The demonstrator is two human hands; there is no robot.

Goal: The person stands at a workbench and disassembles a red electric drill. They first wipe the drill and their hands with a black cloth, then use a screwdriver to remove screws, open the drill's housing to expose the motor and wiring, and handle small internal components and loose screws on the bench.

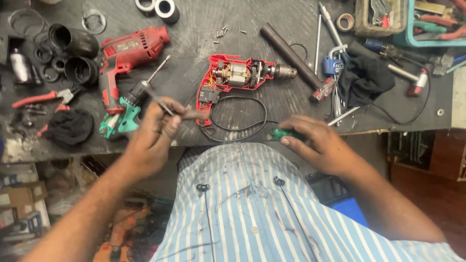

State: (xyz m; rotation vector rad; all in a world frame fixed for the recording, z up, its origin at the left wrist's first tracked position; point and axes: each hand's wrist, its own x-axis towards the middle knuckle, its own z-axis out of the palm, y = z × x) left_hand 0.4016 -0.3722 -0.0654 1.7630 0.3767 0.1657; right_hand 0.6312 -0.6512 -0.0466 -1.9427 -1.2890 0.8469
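Opened red drill [238, 77] at twelve o'clock; screwdriver [158, 97] clasped in left hand [155, 131], green part [281, 134] pinched under right hand [315, 143]; tip best kept square.

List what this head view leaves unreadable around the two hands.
- Right hand: covers most of a green tool; its kind is unclear.
- Left hand: fingers hide the grip of the thin tool it holds; motion blur.
- Opened red drill: inner parts too small.
- Tray: cut by the top edge.

My desk [272, 19] looks scratched, matt and dark; the opened drill [233, 77] at twelve o'clock shows glossy red plastic, copper windings and bare metal.
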